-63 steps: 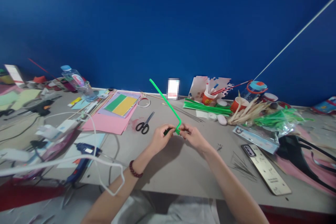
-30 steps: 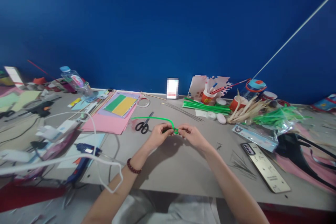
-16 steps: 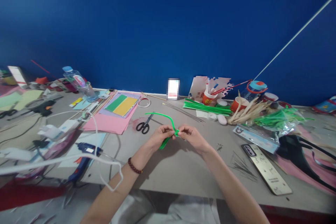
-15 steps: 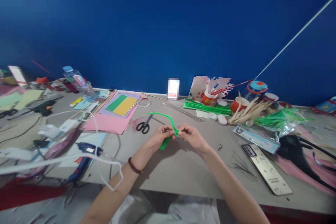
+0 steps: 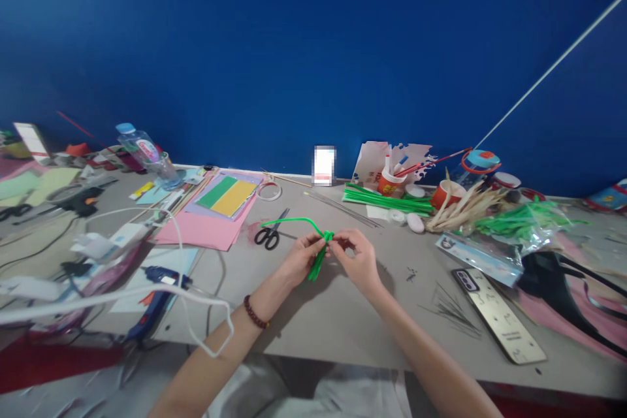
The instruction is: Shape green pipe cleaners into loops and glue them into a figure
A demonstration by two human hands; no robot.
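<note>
Green pipe cleaners (image 5: 317, 266) are bunched between my two hands above the table. My left hand (image 5: 304, 256) is closed, pinching the bunch near its looped top; the loose ends hang below the fingers. One long green strand arches out to the left from the top. My right hand (image 5: 355, 256) is closed too, thumb and forefinger pinched against the right side of the looped top. Black-handled scissors (image 5: 267, 238) lie just left of the hands, under the tip of the long strand.
Green stems (image 5: 382, 199) lie at the back beside a red cup of markers (image 5: 390, 183). A phone (image 5: 499, 317) lies at right near thin dark wires (image 5: 453, 310). At left are a blue glue gun (image 5: 154, 304), white cables and pink paper (image 5: 196, 232).
The bunch has turned more upright and its looped top has risen slightly. The long strand has swung left and lower, over the scissors. My right fingers have shifted on the loops.
</note>
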